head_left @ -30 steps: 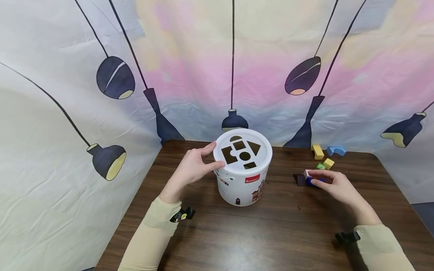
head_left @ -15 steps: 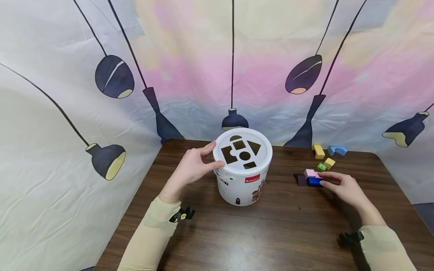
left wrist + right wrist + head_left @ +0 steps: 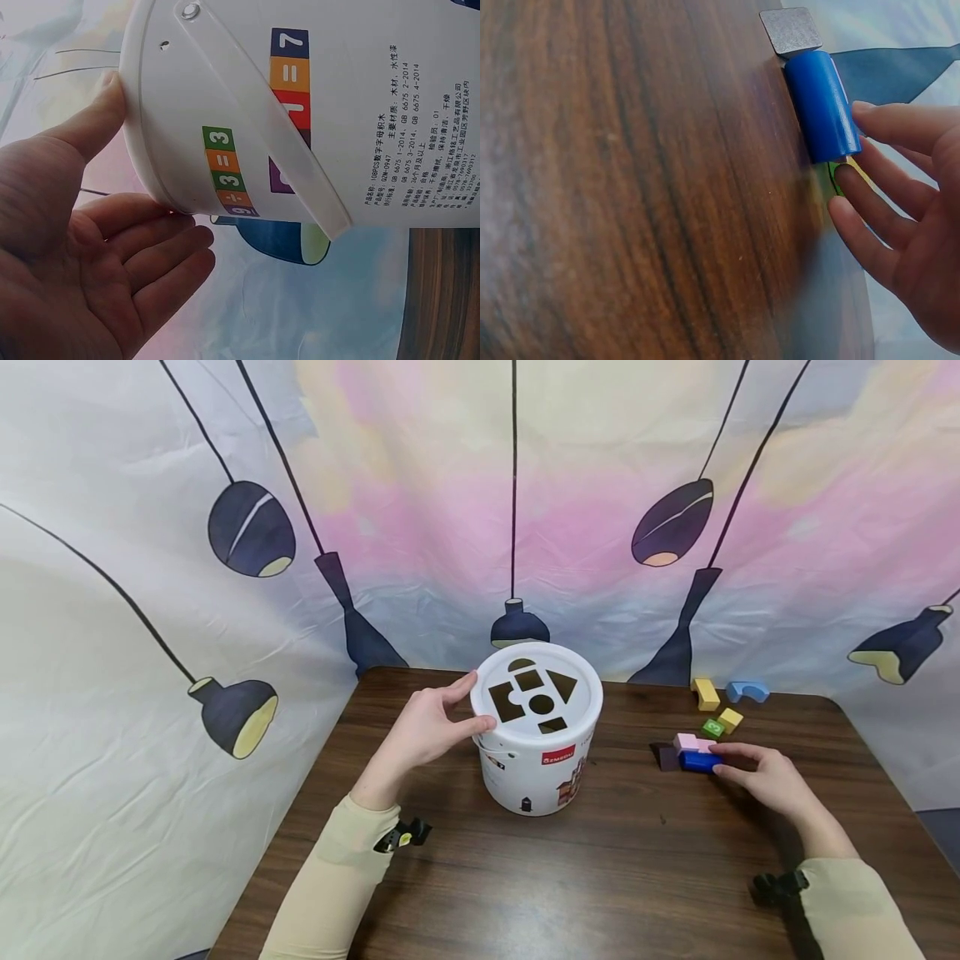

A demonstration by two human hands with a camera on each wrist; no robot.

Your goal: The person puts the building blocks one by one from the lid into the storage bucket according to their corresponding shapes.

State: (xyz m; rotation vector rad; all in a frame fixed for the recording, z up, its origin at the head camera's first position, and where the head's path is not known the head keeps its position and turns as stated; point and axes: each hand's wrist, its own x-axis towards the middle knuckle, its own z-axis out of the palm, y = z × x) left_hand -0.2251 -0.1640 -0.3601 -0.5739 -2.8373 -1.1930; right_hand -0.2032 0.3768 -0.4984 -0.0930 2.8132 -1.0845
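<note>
A white lidded bucket (image 3: 536, 768) stands upright on the table, its lid cut with shaped holes. My left hand (image 3: 423, 731) touches the left side of the lid's rim, with the thumb and index finger spread along it. In the left wrist view the other fingers of the left hand (image 3: 135, 247) extend beside the rim. To the right, a blue rounded block (image 3: 701, 762) lies in front of a pink block (image 3: 686, 742). My right hand (image 3: 768, 785) is at their right end, its thumb at the blue block and its fingers loosely bent.
A dark block (image 3: 666, 757) lies left of the blue one. Behind are a green block (image 3: 712, 727) with a number, a small yellow block (image 3: 730, 720), a yellow arch block (image 3: 705, 694) and a light blue arch block (image 3: 747, 692). A printed cloth (image 3: 450, 485) hangs behind the table.
My right hand has drawn back slightly to the right, uncovering more of the blue and pink blocks. My left hand stays at the bucket's rim.
</note>
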